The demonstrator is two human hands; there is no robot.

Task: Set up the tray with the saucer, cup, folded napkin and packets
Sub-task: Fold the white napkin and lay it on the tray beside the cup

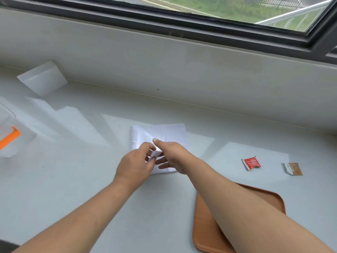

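A white napkin [169, 133] lies flat on the pale counter in the middle of the view. My left hand [135, 162] pinches its near left corner, lifted and curled up off the counter. My right hand [171, 152] rests on the napkin beside it, index finger stretched out and pressing down. A brown wooden tray [206, 221] sits at the lower right, partly under my right forearm. A red packet [251, 163] and a brown packet [293, 168] lie on the counter to the right. No saucer or cup is in view.
A white folded sheet [42, 78] leans against the wall at the far left. A clear plastic container with an orange part [8, 137] stands at the left edge. A window sill and window run along the back.
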